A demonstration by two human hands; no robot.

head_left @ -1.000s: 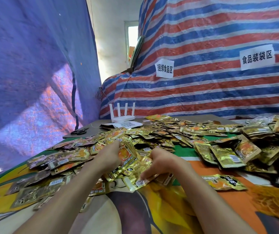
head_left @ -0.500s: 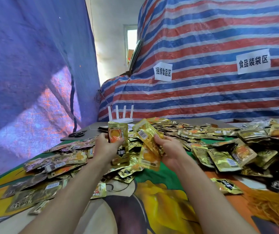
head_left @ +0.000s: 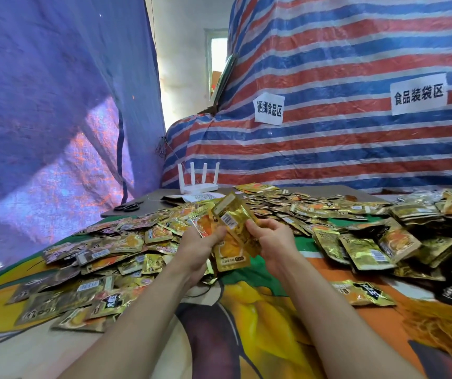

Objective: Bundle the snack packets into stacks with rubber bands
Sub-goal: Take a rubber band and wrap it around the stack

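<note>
Both hands hold one small stack of gold snack packets (head_left: 230, 236) above the table, tilted, with a barcode side facing up. My left hand (head_left: 198, 248) grips its left edge and my right hand (head_left: 270, 242) pinches its right edge. Loose gold packets (head_left: 301, 212) lie in a wide heap across the table behind and to both sides. A pile of yellow rubber bands (head_left: 443, 329) lies at the right front. A single packet (head_left: 361, 292) lies apart near my right forearm.
A white router (head_left: 198, 184) and black scissors (head_left: 127, 207) sit at the table's far left end. Striped tarpaulin (head_left: 356, 132) with two paper labels rises behind; a blue tarpaulin (head_left: 41, 105) hangs at left. A colourful printed cloth (head_left: 260, 337) covers the near table.
The hands lifted packets from the heap, held them apart, then brought them together into one stack in front of me.
</note>
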